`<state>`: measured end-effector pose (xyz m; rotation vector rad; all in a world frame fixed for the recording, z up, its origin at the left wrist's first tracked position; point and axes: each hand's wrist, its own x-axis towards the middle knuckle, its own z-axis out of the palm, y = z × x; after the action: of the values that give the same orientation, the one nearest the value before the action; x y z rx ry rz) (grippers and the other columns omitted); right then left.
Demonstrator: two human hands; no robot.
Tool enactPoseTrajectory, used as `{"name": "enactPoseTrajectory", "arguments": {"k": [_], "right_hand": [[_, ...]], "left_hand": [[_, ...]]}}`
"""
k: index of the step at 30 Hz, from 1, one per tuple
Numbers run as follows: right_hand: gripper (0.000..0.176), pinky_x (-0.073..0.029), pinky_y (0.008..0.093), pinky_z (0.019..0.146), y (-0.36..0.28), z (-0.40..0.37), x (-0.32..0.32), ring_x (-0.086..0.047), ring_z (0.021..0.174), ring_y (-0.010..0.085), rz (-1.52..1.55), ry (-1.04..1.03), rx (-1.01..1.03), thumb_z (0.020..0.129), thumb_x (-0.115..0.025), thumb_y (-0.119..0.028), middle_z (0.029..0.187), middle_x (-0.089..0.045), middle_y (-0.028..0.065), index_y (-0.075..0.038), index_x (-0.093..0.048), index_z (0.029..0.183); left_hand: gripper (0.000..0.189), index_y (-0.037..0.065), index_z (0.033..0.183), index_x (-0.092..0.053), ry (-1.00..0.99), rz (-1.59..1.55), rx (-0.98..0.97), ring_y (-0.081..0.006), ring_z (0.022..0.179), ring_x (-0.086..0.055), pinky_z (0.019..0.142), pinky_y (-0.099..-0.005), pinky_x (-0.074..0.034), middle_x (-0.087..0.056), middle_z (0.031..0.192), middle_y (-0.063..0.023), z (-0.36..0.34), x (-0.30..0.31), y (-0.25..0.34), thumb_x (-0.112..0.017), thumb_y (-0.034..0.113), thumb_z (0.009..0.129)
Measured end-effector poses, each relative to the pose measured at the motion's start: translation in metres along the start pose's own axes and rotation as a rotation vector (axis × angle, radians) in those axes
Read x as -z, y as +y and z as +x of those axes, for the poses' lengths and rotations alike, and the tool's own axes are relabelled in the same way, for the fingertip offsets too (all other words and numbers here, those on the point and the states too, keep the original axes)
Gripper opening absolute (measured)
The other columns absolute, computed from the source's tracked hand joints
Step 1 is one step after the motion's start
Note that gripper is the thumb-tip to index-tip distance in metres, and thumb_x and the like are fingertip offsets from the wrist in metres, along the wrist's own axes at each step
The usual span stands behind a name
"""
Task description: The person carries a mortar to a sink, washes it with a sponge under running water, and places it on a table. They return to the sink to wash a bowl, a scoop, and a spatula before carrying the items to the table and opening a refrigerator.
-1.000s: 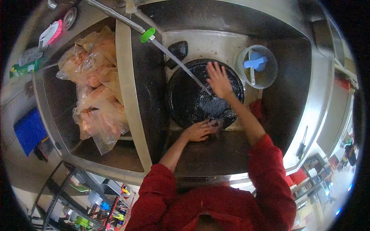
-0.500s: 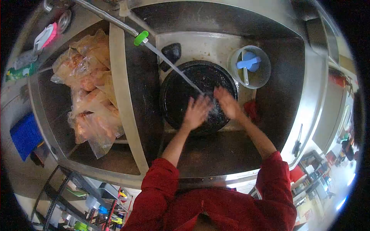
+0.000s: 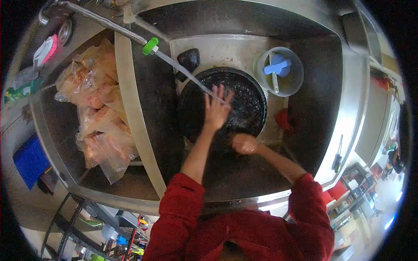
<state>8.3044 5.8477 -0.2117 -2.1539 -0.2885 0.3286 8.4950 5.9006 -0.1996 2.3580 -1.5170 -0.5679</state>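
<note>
A round black tub [image 3: 260,117] stands in the sink, its inside wet and glossy. My left hand [image 3: 217,114] is over the tub with its fingers spread, and the water stream [image 3: 178,66] runs onto them. At the tub's near right rim is my right hand [image 3: 244,143], its fingers curled closed and partly blurred; I cannot tell what they hold. The water comes from a metal faucet pipe [image 3: 102,21] with a green tip [image 3: 150,46].
Clear plastic bags of raw meat [image 3: 102,108] fill the left basin, behind a metal divider [image 3: 135,100]. A translucent bucket [image 3: 297,80] holding a blue-handled tool [image 3: 278,67] stands right of the tub. A dark block-like object [image 3: 188,59] and a red item [image 3: 283,118] lie nearby.
My left hand has moved slightly up into the water stream, fingers spread. My right hand has drawn back from the tub's middle to its near rim and curled closed.
</note>
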Motion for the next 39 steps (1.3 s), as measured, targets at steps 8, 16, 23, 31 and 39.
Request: {"name": "enactPoseTrajectory", "arguments": {"k": [8, 16, 23, 31, 39], "right_hand": [[0.057, -0.013, 0.0405, 0.105, 0.038, 0.105, 0.105, -0.023, 0.126, 0.0274, -0.513, 0.387, -0.461, 0.081, -0.048, -0.019, 0.136, -0.025, 0.0143, -0.002, -0.024, 0.13], [0.03, -0.031, 0.0381, 0.094, -0.024, 0.029, -0.01, -0.041, 0.108, 0.0255, -0.116, -0.022, 0.05, 0.076, -0.051, -0.018, 0.108, -0.047, 0.0116, -0.004, -0.049, 0.103], [0.047, -0.04, 0.0427, 0.082, 0.034, 0.096, 0.166, -0.047, 0.094, 0.0377, -0.347, 0.622, -0.49, 0.064, -0.063, -0.014, 0.097, -0.049, 0.0205, 0.002, -0.046, 0.106], [0.061, -0.045, 0.0423, 0.075, 0.095, 0.134, 0.172, -0.057, 0.083, 0.0371, -0.073, 0.222, -0.885, 0.05, -0.066, -0.051, 0.084, -0.058, 0.0255, 0.003, -0.062, 0.08], [0.042, -0.045, 0.0409, 0.078, 0.069, 0.133, 0.172, -0.056, 0.089, 0.0343, -0.175, 0.275, -0.892, 0.061, -0.061, -0.034, 0.091, -0.058, 0.0215, -0.002, -0.06, 0.088]], "left_hand": [[0.027, 0.009, 0.097, -0.058, -0.405, -0.622, -0.389, -0.0257, 0.111, -0.043, 0.09, -0.038, -0.037, -0.041, 0.124, -0.0079, -0.112, -0.036, 0.041, -0.057, 0.014, 0.071], [0.034, 0.003, 0.098, -0.048, -0.019, 0.009, 0.041, -0.0304, 0.097, -0.045, 0.078, -0.0425, -0.038, -0.048, 0.102, -0.0125, 0.05, 0.076, -0.008, -0.061, 0.014, 0.069], [0.06, 0.002, 0.11, -0.043, -0.015, 0.147, 0.124, -0.0284, 0.108, -0.041, 0.091, -0.0415, -0.033, -0.045, 0.112, -0.0119, 0.098, 0.042, -0.012, -0.069, 0.031, 0.064], [0.049, 0.005, 0.104, -0.049, 0.002, 0.127, 0.165, -0.0266, 0.101, -0.046, 0.086, -0.0403, -0.037, -0.05, 0.104, -0.0089, 0.099, 0.037, -0.023, -0.067, 0.027, 0.065], [0.02, 0.005, 0.096, -0.052, 0.154, 0.159, 0.232, -0.0237, 0.095, -0.049, 0.079, -0.038, -0.04, -0.049, 0.1, -0.0074, 0.088, 0.053, -0.014, -0.047, 0.008, 0.076]]}}
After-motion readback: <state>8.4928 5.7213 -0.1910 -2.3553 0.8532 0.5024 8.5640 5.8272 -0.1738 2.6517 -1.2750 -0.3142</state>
